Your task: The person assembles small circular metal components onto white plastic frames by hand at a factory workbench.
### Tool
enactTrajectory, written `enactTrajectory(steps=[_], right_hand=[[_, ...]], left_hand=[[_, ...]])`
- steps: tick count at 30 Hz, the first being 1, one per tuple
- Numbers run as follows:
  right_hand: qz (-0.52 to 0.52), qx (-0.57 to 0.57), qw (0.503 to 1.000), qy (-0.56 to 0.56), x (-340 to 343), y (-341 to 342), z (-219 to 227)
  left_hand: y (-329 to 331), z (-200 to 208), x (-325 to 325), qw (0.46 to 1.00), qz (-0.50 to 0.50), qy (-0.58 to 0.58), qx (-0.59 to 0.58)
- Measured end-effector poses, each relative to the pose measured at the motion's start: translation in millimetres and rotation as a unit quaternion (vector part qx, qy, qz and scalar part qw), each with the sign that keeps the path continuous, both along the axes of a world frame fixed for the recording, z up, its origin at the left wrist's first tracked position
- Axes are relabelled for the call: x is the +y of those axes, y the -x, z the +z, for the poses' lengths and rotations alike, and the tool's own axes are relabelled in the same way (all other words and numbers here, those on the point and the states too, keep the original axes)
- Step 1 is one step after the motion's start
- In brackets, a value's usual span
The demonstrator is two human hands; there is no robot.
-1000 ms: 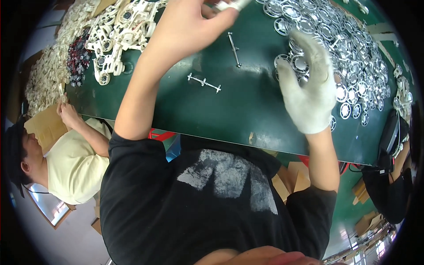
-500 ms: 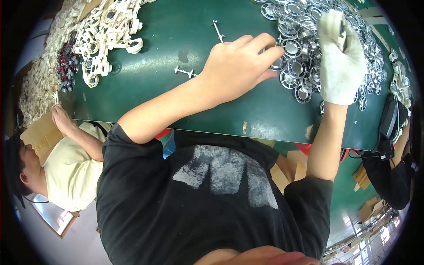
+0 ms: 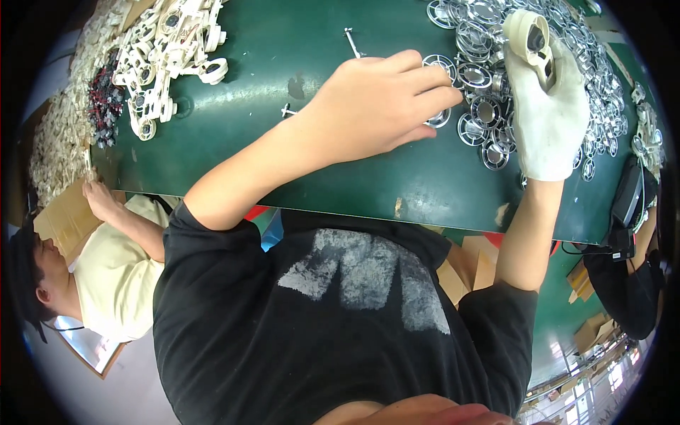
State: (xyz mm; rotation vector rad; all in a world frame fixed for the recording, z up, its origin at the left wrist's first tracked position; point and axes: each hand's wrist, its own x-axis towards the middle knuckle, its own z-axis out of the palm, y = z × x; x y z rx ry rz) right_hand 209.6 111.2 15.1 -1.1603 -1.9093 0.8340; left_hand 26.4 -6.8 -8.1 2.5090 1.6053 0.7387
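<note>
My bare left hand (image 3: 386, 106) is over the near left edge of a heap of round silver grille caps (image 3: 489, 110). Its curled fingers and thumb close about one silver grille cap (image 3: 440, 119), partly covered by the index finger. Another cap lies just beyond the fingertips. My right hand (image 3: 549, 117), in a white glove, is raised over the heap. Held in it is a cream plastic housing (image 3: 524, 35) with a round head and a dark centre; its lower part is hidden in the glove.
Cream housings (image 3: 170, 64) are piled on the green table (image 3: 312, 188) at the far left, next to dark parts with red wires (image 3: 106, 99). Small cream stems (image 3: 352, 42) lie beyond my left hand. A co-worker (image 3: 117, 262) sits at left; another person's dark sleeve (image 3: 623, 297) shows at right.
My left hand has drawn slightly left from the heap, with a silver grille cap at its fingers. The housing in my right hand has turned, so its round head now shows.
</note>
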Motion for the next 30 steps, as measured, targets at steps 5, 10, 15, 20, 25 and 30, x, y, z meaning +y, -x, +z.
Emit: enactTrajectory(steps=[5, 10, 15, 20, 25, 30], right_hand=[[0.018, -0.086, 0.995, 0.042, -7.4, -2.9, 7.5], [0.073, -0.082, 0.994, 0.006, -17.2, 3.4, 5.1], [0.154, -0.119, 0.981, 0.009, -32.0, 8.7, -0.2], [0.196, -0.156, 0.968, -0.008, -40.2, 8.8, -3.0], [0.185, -0.152, 0.968, -0.071, -41.9, 9.8, -8.4], [0.177, -0.176, 0.966, -0.067, -46.8, 11.1, -3.7]], left_hand=[[4.2, -17.6, -7.8, 0.999, -0.001, -0.036, -0.04], [14.5, -12.1, -12.6, 0.99, -0.007, -0.077, -0.12], [28.4, 9.1, 1.9, 0.953, -0.045, -0.246, -0.172], [29.1, 5.2, -5.0, 0.971, -0.006, -0.192, -0.145], [28.6, -1.7, -6.5, 0.969, 0.019, -0.135, -0.204], [20.5, -2.1, -11.5, 0.963, 0.047, -0.118, -0.236]])
